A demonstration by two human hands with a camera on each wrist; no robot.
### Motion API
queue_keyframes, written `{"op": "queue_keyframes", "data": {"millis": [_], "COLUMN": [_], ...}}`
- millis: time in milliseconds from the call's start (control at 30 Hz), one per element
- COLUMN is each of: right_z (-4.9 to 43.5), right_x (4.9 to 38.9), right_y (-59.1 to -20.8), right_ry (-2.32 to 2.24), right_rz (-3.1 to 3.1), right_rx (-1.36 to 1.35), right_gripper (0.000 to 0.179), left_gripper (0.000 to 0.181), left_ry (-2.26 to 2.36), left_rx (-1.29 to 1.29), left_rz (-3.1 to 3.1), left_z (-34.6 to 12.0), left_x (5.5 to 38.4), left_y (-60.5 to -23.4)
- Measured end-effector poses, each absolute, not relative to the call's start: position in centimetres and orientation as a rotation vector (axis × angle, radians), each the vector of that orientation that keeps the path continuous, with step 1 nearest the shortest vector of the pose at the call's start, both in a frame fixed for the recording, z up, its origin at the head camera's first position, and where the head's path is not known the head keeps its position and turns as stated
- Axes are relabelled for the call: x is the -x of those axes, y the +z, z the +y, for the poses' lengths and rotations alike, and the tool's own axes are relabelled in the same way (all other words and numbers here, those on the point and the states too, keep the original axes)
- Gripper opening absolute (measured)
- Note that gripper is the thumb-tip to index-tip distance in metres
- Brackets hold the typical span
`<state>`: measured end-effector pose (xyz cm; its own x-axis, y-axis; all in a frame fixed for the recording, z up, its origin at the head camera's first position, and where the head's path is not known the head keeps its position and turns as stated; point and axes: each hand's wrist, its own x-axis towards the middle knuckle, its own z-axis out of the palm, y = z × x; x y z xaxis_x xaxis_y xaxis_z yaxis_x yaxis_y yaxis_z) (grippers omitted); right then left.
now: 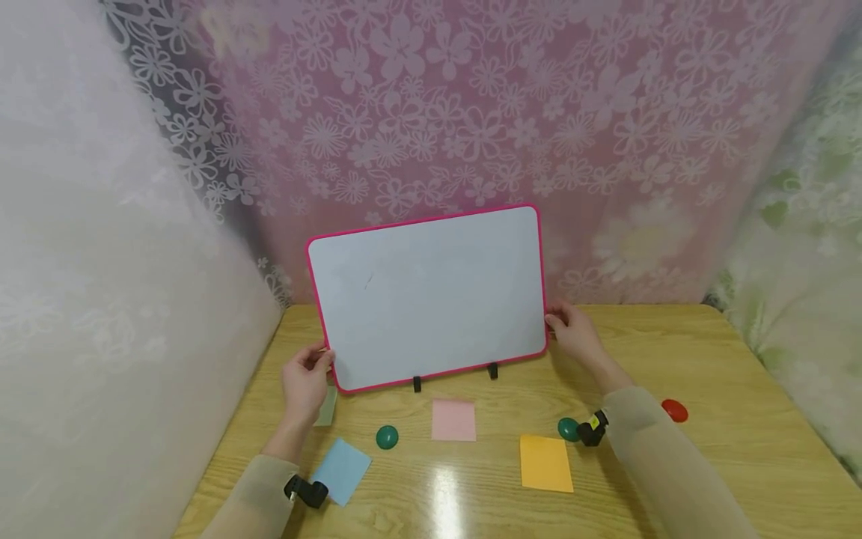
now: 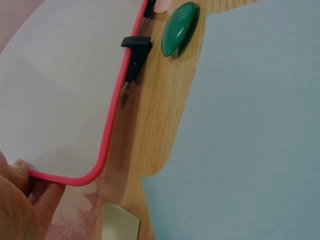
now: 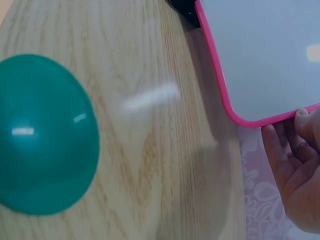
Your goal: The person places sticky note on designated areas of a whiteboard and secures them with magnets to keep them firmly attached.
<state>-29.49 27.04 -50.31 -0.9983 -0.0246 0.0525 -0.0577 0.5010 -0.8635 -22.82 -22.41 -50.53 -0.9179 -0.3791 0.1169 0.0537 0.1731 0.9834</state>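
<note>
A whiteboard with a pink frame leans back at the rear of the table, its left side lower than its right in the head view. Two black stand feet show under its bottom edge; the rest of the stand is hidden. My left hand pinches the left edge near the lower corner, thumb in front. On the opposite edge, my right hand grips near the lower right corner. In the right wrist view, that thumb lies against the pink rim with fingers behind.
On the wooden table lie a blue note, a pink note, an orange note and a pale green note. Green oval pieces and a red one lie among them. Floral curtains hang behind.
</note>
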Motion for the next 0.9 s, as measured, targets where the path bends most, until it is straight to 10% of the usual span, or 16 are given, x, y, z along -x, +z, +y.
{"op": "queue_keyframes", "data": {"millis": [900], "right_z": [29.3], "right_x": [27.1], "right_y": [-50.0], "right_ry": [1.547], "right_rz": [-2.695], "right_rx": [-0.028], "right_gripper": [0.043], "left_gripper": [0.022], "left_ry": [-1.838], "left_rx": [-0.31], "left_rz": [-2.166], "left_z": [-20.5], "left_x": [25.0], "left_y": [-50.4]}}
